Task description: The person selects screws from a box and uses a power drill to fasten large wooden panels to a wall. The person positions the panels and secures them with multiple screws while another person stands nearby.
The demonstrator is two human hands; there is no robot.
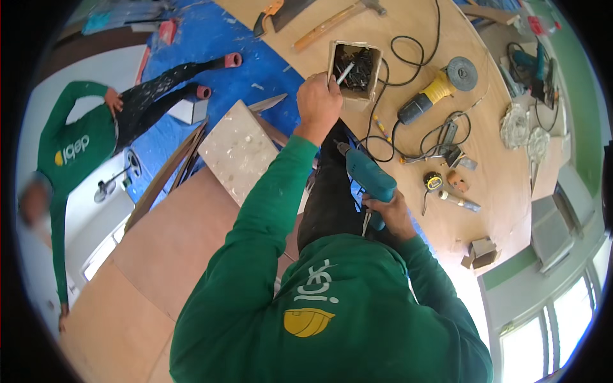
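Observation:
My left hand (pixel 318 105) is closed at the near left corner of a small open cardboard box (pixel 356 95), its fingers pinching the box's edge. Dark screws (pixel 361 67) fill the box, and a pale, thin stick-like piece (pixel 345 73) slants over them, close to my fingertips. My right hand (pixel 394 216) is wrapped around the handle of a teal drill (pixel 370 175). The drill's chuck points up and left, above my dark trouser leg. Part of its grip is hidden behind my fingers.
On the plywood table (pixel 491 172) lie a yellow angle grinder (pixel 437 89) with looping black cord, a hammer (pixel 338 25), a handsaw (pixel 284 14), a tape measure (pixel 433 181) and a small torn carton (pixel 482 253). Another person (pixel 83 134) in green stands at left, near blue sheeting (pixel 211 32).

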